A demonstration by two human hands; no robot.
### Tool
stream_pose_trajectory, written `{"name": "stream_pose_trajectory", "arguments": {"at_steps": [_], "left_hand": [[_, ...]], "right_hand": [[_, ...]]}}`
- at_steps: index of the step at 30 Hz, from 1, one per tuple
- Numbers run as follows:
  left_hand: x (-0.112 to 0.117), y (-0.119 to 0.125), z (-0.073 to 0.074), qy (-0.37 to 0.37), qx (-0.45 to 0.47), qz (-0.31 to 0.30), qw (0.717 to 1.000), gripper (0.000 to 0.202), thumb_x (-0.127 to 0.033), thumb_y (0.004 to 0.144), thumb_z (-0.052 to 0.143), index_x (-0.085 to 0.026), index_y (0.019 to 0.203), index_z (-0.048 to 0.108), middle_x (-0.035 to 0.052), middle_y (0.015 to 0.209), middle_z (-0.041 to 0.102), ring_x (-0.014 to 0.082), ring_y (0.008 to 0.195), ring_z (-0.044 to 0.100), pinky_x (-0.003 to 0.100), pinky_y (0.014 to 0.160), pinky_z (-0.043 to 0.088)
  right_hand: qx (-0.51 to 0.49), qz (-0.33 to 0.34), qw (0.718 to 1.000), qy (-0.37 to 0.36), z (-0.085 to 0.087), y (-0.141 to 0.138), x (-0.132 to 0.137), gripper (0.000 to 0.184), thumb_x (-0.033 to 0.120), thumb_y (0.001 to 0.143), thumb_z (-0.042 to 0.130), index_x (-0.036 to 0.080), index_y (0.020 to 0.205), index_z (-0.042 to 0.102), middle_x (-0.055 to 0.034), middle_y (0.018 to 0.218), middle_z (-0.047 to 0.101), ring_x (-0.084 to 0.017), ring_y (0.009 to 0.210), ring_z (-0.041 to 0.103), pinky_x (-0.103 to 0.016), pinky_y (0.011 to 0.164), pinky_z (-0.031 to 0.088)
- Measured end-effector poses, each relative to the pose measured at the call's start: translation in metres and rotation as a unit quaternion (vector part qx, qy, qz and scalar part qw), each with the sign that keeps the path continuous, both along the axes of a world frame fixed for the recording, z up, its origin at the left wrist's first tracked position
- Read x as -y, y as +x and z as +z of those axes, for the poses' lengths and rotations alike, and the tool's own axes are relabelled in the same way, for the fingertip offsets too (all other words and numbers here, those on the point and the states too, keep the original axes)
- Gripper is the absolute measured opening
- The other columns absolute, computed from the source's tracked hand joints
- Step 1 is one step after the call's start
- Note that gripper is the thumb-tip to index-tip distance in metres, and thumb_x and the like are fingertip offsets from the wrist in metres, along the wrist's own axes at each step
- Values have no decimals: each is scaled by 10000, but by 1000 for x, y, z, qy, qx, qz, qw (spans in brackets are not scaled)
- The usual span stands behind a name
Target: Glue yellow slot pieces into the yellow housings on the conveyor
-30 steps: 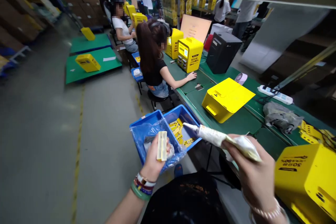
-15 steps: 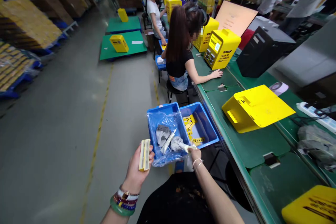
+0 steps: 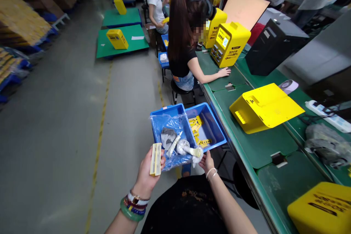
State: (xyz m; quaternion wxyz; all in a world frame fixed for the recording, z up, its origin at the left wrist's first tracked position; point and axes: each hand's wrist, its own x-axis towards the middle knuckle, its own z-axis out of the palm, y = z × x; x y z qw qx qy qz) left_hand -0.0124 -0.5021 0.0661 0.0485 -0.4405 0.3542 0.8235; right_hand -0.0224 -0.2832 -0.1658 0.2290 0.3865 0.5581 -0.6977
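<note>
My left hand (image 3: 148,166) is closed around a slim pale-yellow plastic piece (image 3: 155,159) with a long groove, held upright in front of the left blue bin (image 3: 164,111). Just right of that bin's near corner, my right hand (image 3: 207,162) is open, palm turned inward and fingers apart. A whitish tube-like item (image 3: 193,151) lies over the bin's corner near its fingertips, with crumpled white tissue (image 3: 197,159) hanging below. Inside the plastic-lined bin are another white tube (image 3: 173,145), a grey cloth (image 3: 168,137) and a clear-wrapped roll (image 3: 182,146).
A second blue bin (image 3: 222,142) holds several yellow parts (image 3: 196,126). On the green bench (image 3: 263,150) lie a yellow housing (image 3: 268,108), a power strip (image 3: 326,115) and another yellow case (image 3: 323,208). A co-worker (image 3: 182,55) sits ahead at the bench.
My right hand has let go of the whitish tube-like item and moved slightly right and down; the item rests at the bin's corner. My left hand still holds the pale-yellow piece.
</note>
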Motion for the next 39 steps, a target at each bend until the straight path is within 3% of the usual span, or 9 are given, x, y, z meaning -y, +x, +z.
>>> {"name": "stream_pose_trajectory", "arguments": {"at_steps": [6,10,13,17,19,23,27,31,39], "left_hand": [[-31,-10,0,38,-9,-68,997,160,-230,934,444,-136,863,552,1,618,547,75,382,446,156,315,333],[-66,-18,0,66,-14,-161,985,182,-263,953,414,-148,883,536,-12,615,540,73,368,442,154,316,316],[-99,-20,-2,92,-22,-239,966,224,-323,955,422,-147,885,541,-18,605,530,74,361,444,156,315,298],[-150,-16,-5,103,-65,-329,937,286,-426,936,464,-158,881,548,-14,638,555,81,390,482,167,334,315],[-178,-10,-5,86,-82,-366,923,341,-499,893,525,-160,890,561,-5,655,579,93,416,514,179,350,344],[-236,8,-3,52,-120,-424,896,385,-531,822,624,-157,902,584,17,715,623,117,517,582,204,422,426],[-294,34,4,71,-164,-465,867,286,-348,792,718,-168,975,592,20,835,631,122,694,613,214,586,495],[-349,67,13,113,-171,-490,848,381,-213,762,727,-188,1106,567,24,897,628,134,775,609,239,692,499],[-446,143,10,138,-144,-485,851,460,-186,753,705,-235,1179,540,37,1078,656,178,933,637,291,850,480]], "right_hand": [[2,-90,984,-155,46,15,-49,546,481,962,289,110,913,686,-170,1000,732,-232,1010,696,-377,898,528],[-71,-124,965,-218,88,25,-72,368,443,886,522,125,970,685,-146,1067,725,-226,1039,681,-377,915,529],[-133,-155,957,-205,116,34,-81,215,372,780,704,164,814,663,-44,791,724,-153,753,691,-279,721,555],[-229,-186,945,-143,149,48,-93,519,504,787,683,196,481,398,85,388,366,-53,373,352,-192,408,334],[-265,-197,938,-104,165,58,-103,507,530,791,670,190,508,423,95,393,338,-48,382,306,-191,405,280],[-302,-211,929,-42,195,83,-136,313,458,778,718,175,852,607,85,490,491,-67,451,403,-190,465,314],[-305,-225,925,27,211,115,-181,405,551,867,562,160,770,614,76,438,450,-67,409,360,-210,453,288],[-304,-229,920,95,218,156,-231,439,572,883,518,171,715,583,52,519,469,-84,487,416,-222,493,330],[-313,-250,913,82,217,234,-310,316,429,815,680,208,1019,583,-21,926,626,-144,815,565,-265,731,471]]}}
